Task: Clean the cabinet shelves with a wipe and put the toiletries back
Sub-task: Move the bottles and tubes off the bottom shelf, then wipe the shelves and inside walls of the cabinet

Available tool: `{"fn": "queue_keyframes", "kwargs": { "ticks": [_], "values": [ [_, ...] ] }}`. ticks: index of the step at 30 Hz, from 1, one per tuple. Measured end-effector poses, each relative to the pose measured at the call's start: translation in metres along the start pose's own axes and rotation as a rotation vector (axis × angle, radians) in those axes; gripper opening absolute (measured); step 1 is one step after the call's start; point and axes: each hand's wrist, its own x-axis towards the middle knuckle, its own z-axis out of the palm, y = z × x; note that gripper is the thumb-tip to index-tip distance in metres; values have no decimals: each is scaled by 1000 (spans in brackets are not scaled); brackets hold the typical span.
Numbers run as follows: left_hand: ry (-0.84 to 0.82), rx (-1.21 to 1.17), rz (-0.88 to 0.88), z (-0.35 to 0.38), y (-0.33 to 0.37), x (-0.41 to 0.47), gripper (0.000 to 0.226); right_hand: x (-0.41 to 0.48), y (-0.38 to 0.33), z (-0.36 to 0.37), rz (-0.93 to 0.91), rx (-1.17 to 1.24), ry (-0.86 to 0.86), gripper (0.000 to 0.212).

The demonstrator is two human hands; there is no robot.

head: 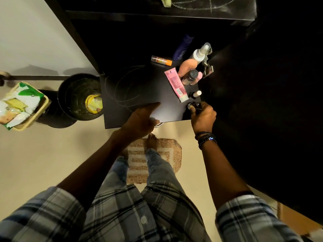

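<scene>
My right hand (pixel 202 117) pinches a small dark bottle (pixel 194 105) at the shelf (pixel 139 95) corner; left hand (pixel 141 119) lies flat, fingers together. I'd set it upright beside the pink tube (pixel 176 84), gently.

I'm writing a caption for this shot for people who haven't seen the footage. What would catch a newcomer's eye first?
Probably the bright toiletries bunched at the right of the black shelf: a pink tube lying flat and a white spray bottle. Next, the right hand gripping a small dark bottle at the shelf's front corner, and the wipes pack far left.
</scene>
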Motion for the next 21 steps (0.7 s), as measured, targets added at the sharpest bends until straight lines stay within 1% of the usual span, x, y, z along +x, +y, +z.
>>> {"fn": "queue_keyframes", "kwargs": {
  "ticks": [3,5,6,7,9,10,12,14,17,19,21],
  "values": [
    [36,-5,2,-10,-1,-9,54,-11,-9,-17,-34,-56,-13,25],
    [96,-4,20,-22,2,-15,52,-22,-17,-29,-130,-62,47,24],
    [132,5,35,-31,5,-18,51,-27,-27,-34,-179,-7,82,23],
    [163,19,50,-41,9,-21,51,-30,-41,-39,-228,78,106,22],
    [221,31,102,-65,17,-26,59,-36,-82,-48,-357,218,161,20],
    [253,44,131,-77,21,-27,60,-37,-107,-52,-444,245,208,19],
    [341,96,151,-101,34,-32,52,-36,-156,-60,-613,255,296,24],
    [419,121,175,-125,45,-34,45,-28,-197,-64,-735,214,299,33],
    [516,164,283,-158,60,-30,34,-8,-231,-57,-837,5,261,40],
    [622,241,382,-175,68,-21,29,-1,-235,-52,-876,-91,250,36],
    [675,305,419,-189,77,-7,25,-2,-228,-53,-929,-66,257,27]
  ]
}}
